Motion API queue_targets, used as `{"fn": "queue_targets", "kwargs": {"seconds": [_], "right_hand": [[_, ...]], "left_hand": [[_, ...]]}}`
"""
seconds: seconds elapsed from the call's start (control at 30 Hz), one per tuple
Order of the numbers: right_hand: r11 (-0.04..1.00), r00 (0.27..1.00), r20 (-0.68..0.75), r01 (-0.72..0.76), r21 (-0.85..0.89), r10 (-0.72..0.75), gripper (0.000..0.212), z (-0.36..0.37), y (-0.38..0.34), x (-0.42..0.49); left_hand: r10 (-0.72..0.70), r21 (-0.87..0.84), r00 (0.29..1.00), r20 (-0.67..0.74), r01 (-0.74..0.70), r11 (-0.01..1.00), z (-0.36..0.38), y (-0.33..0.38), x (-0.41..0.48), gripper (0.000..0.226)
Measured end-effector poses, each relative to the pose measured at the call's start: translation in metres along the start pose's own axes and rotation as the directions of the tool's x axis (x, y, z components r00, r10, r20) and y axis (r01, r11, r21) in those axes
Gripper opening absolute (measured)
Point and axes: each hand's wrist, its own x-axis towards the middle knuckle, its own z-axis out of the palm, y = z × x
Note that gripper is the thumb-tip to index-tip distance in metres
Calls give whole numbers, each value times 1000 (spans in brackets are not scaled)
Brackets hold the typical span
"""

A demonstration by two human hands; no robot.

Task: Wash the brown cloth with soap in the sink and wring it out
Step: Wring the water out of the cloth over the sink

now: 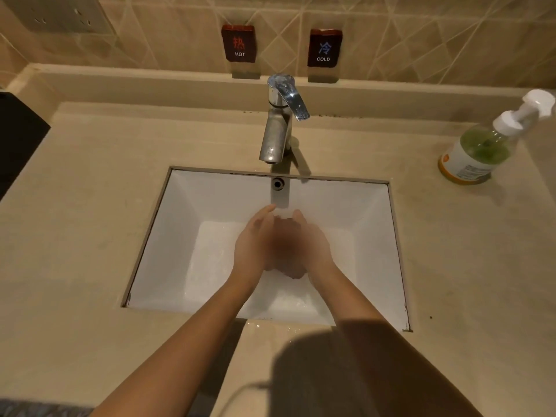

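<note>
Two bare forearms reach over the front edge of the surface (75, 236) into the sink (180, 236), a white rectangular basin set under a beige stone top.

Task item: the brown cloth (285, 257) is bunched low in the middle of the basin, sandwiched between the two palms. It is blurred, so no folds or suds can be made out.

Left grip (255, 242): fingers stretched out toward the tap, palm pressed flat against the cloth's left side, not curled round it.

Right grip (314, 242): mirrors the left, with fingers extended and palm against the cloth's right side (both outlines are soft with blur).

Fixtures: a chrome tap (279, 130) stands at the rear centre of the surface, its lever tilted toward the right. The overflow hole (278, 183) sits in the back wall of the basin below the spout.

Surface: a soap bottle (478, 149) holding green liquid, with a white pump, stands at the right rear, well apart from the sink. A dark object (18, 145) lies at the left edge, its nature unclear. Droplets mark the front rim, and a broad shadow falls across the near edge.

Room: the wall is tiled in beige with angled joints. A HOT plaque (239, 43) and a COLD plaque (324, 48) are fixed above a low ledge, and a socket plate (60, 13) is at the upper left.
</note>
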Motion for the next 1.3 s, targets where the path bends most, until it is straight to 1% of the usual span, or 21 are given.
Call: {"fn": "queue_targets", "kwargs": {"seconds": [0.1,0.17,0.27,0.33,0.4,0.43,0.5,0.53,0.6,0.67,0.7,0.77,0.83,0.87,0.9,0.97,1.0,1.07,1.17,1.23,1.3], "right_hand": [[989,988,83,-138,56,133,57,-6,-10,4],[990,984,117,-138,16,135,62,-14,-18,3],[1000,978,209,-22,-1,22,62,-27,-23,-7],[987,940,303,161,18,-159,59,-41,-19,-20],[913,851,375,406,-28,-367,61,-56,-15,-33],[841,796,392,534,-93,-462,67,-62,-14,-37],[605,657,427,749,-271,-621,89,-68,-17,-37],[494,585,448,811,-312,-676,97,-68,-22,-36],[348,449,484,892,-287,-751,100,-64,-36,-36],[249,340,485,937,-245,-806,91,-58,-48,-33],[213,305,470,947,-239,-828,82,-55,-51,-32],[189,276,372,949,-252,-886,56,-49,-52,-29],[239,296,194,933,-267,-935,33,-41,-51,-26],[271,310,110,923,-272,-944,28,-37,-50,-25],[297,320,37,913,-281,-947,27,-33,-48,-23],[365,359,-78,882,-299,-930,30,-24,-45,-20],[423,403,-130,857,-295,-906,32,-20,-43,-18],[572,527,-228,784,-241,-819,35,-13,-40,-14],[796,739,-330,602,-69,-587,47,-4,-36,-8],[879,833,-338,476,32,-438,49,-2,-32,-3],[937,908,-293,339,91,-300,47,-2,-27,1]], "left_hand": [[31,24,997,68,-33,999,0,5,-6,35],[3,10,998,60,-3,1000,0,9,-7,20],[-92,-69,995,-43,89,994,-2,20,-5,9],[-242,-203,968,-71,224,953,-4,28,0,21],[-378,-352,926,1,354,866,-8,37,5,28],[-421,-417,905,64,407,813,-10,40,7,27],[-459,-493,863,214,501,711,-10,47,7,28],[-469,-501,833,293,551,667,-9,49,6,27],[-473,-485,764,439,645,591,-4,56,4,29],[-457,-479,722,520,689,544,-3,64,2,39],[-455,-488,713,534,699,523,-3,69,2,39],[-438,-529,750,496,661,533,0,74,0,31],[-391,-587,856,339,517,623,5,72,-2,22],[-370,-592,900,231,431,681,9,68,-3,23],[-356,-580,926,121,357,732,13,64,-5,26],[-332,-504,941,-70,253,826,19,60,-9,31],[-316,-460,939,-132,225,859,21,57,-10,32],[-269,-370,939,-216,177,912,23,52,-12,34],[-142,-153,933,-331,95,984,24,44,-9,32],[-6,17,932,-363,13,1000,23,38,-6,31],[134,161,931,-340,-83,983,20,31,-3,31]]}}
